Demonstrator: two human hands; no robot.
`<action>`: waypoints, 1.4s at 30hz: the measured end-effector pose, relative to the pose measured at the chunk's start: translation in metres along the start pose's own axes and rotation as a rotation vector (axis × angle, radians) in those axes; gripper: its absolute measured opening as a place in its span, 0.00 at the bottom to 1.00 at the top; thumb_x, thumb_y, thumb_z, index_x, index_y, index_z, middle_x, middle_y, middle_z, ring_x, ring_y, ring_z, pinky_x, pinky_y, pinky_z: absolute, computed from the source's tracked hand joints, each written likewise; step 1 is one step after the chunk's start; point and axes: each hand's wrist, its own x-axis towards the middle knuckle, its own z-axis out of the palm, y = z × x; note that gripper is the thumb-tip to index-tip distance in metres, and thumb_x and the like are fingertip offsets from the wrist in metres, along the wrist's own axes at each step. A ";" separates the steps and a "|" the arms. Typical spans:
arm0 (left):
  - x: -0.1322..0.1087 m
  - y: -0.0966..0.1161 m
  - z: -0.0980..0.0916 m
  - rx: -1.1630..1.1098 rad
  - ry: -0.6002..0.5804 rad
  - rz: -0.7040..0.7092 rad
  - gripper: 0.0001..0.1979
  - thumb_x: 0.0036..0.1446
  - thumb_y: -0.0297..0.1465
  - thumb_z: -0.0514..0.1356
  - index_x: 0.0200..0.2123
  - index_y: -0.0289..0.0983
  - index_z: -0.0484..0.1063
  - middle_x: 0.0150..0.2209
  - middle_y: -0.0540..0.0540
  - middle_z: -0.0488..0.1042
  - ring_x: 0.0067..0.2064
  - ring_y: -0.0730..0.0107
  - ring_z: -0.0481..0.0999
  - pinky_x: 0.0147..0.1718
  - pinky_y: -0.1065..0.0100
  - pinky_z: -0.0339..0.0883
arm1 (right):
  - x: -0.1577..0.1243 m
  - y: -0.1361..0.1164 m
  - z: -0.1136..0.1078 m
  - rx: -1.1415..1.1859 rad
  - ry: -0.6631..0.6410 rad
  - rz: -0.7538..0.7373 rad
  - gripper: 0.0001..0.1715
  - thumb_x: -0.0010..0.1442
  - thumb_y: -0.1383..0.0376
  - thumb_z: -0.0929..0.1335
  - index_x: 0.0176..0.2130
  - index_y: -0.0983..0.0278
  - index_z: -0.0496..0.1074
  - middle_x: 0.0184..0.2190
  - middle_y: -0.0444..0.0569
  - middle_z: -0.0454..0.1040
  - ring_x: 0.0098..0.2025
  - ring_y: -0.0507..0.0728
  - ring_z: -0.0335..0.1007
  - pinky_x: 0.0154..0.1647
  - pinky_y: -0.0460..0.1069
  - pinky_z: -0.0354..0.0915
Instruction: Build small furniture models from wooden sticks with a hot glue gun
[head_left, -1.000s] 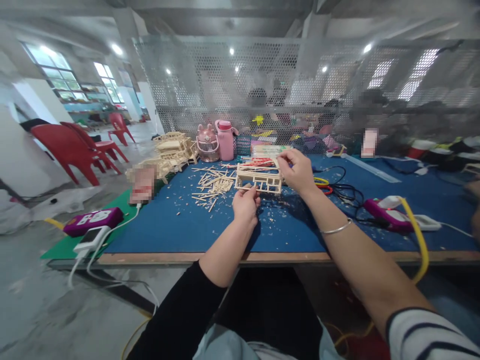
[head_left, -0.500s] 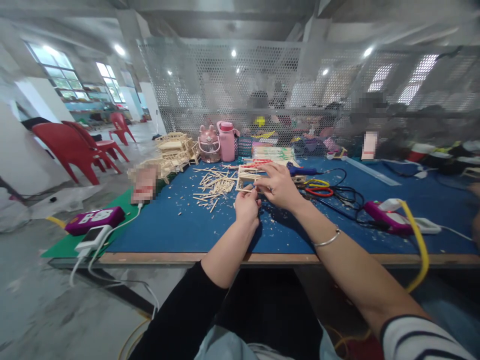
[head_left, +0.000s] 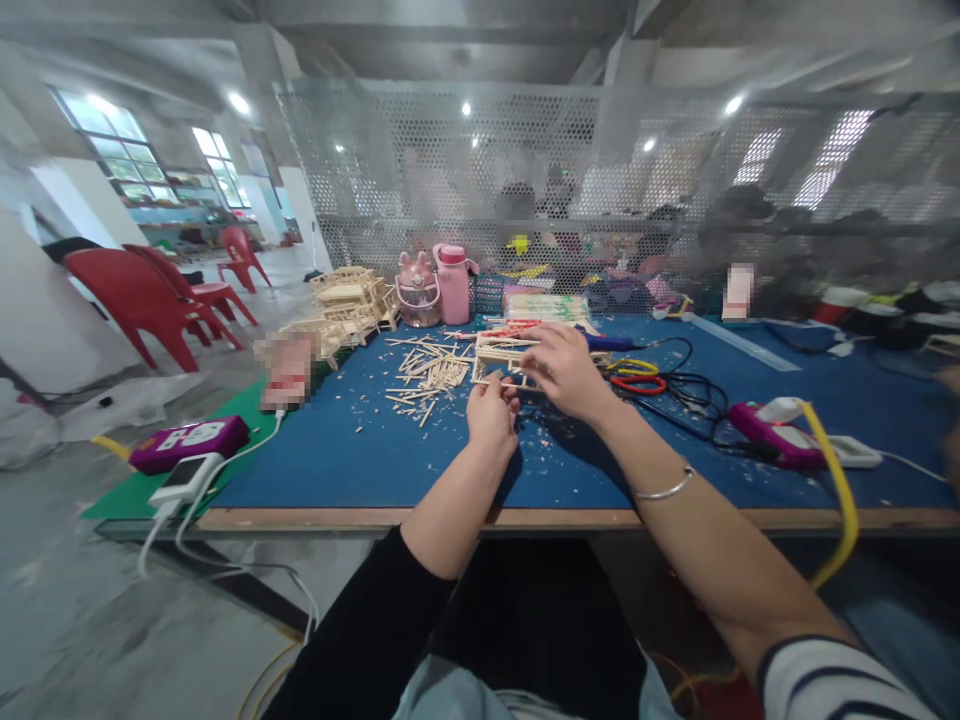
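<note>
A small frame of pale wooden sticks [head_left: 489, 352] is held just above the blue work mat [head_left: 300, 470]. My left hand [head_left: 491, 412] is closed, pinching the frame's near left edge between thumb and fingers. Over the frame's right part, my right hand [head_left: 566, 372] has its fingers bent together, fingertips at the rails. Whatever sits between those fingertips is too small to make out. Left of the frame lies a loose pile of short wooden sticks [head_left: 435, 372]. A soldering-iron-like tool with a blue handle [head_left: 611, 343] lies beyond my right hand, partly covered by it.
Finished-looking stick models [head_left: 349, 300] stand stacked at the back left beside a pink bottle [head_left: 453, 285]. Scissors with red and yellow handles [head_left: 637, 383] and black cables lie at right, near a purple power strip [head_left: 776, 435]. A perforated screen [head_left: 420, 160] rises behind.
My right hand has shifted slightly right and its fingers have drawn together, uncovering more of the stick frame's near rail. My left hand stays at the frame's left edge, almost unmoved.
</note>
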 end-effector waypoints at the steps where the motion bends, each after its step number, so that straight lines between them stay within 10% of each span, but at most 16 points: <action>1: 0.000 0.000 0.001 -0.006 0.005 0.002 0.02 0.57 0.25 0.55 0.31 0.34 0.66 0.22 0.53 0.66 0.20 0.85 0.65 0.21 0.81 0.61 | -0.002 0.002 -0.005 0.061 0.059 0.049 0.06 0.58 0.64 0.64 0.32 0.62 0.70 0.47 0.51 0.71 0.52 0.60 0.61 0.55 0.58 0.53; 5: 0.000 0.000 0.000 -0.004 0.024 -0.008 0.05 0.58 0.24 0.54 0.30 0.33 0.66 0.21 0.53 0.64 0.21 0.84 0.67 0.26 0.80 0.67 | -0.013 0.020 -0.009 0.402 0.305 0.369 0.05 0.57 0.62 0.64 0.32 0.62 0.67 0.41 0.50 0.72 0.44 0.57 0.66 0.48 0.54 0.60; 10: 0.000 0.003 -0.006 0.052 -0.005 -0.018 0.07 0.57 0.23 0.55 0.27 0.32 0.65 0.21 0.51 0.65 0.22 0.84 0.68 0.27 0.81 0.69 | -0.018 0.035 0.014 0.850 0.253 0.577 0.09 0.53 0.59 0.66 0.31 0.62 0.64 0.42 0.49 0.72 0.38 0.53 0.67 0.42 0.51 0.63; 15: 0.000 0.006 -0.011 0.116 -0.017 -0.032 0.05 0.57 0.22 0.55 0.28 0.32 0.65 0.21 0.50 0.67 0.22 0.84 0.69 0.25 0.82 0.69 | -0.015 0.028 0.016 0.764 0.228 0.640 0.08 0.52 0.60 0.65 0.31 0.62 0.65 0.29 0.43 0.70 0.28 0.51 0.62 0.34 0.48 0.61; 26: 0.022 -0.007 0.002 0.222 0.075 -0.107 0.08 0.53 0.15 0.55 0.29 0.32 0.65 0.24 0.50 0.69 0.25 0.83 0.74 0.27 0.82 0.71 | -0.019 0.046 0.017 0.589 0.206 0.472 0.10 0.55 0.60 0.64 0.34 0.64 0.67 0.31 0.44 0.69 0.35 0.53 0.63 0.41 0.49 0.60; 35: 0.022 0.018 -0.002 0.596 -0.131 -0.381 0.03 0.51 0.20 0.59 0.29 0.28 0.73 0.23 0.40 0.74 0.20 0.73 0.73 0.13 0.78 0.63 | -0.025 0.070 0.028 0.569 0.181 0.520 0.10 0.54 0.60 0.64 0.35 0.64 0.68 0.32 0.45 0.70 0.35 0.53 0.64 0.42 0.50 0.61; 42: -0.007 0.022 -0.001 0.581 -0.413 -0.010 0.17 0.55 0.42 0.57 0.37 0.34 0.74 0.27 0.44 0.74 0.19 0.79 0.69 0.14 0.79 0.59 | -0.017 0.028 0.005 0.385 0.242 0.246 0.05 0.56 0.63 0.64 0.33 0.62 0.68 0.44 0.51 0.69 0.50 0.57 0.63 0.56 0.56 0.55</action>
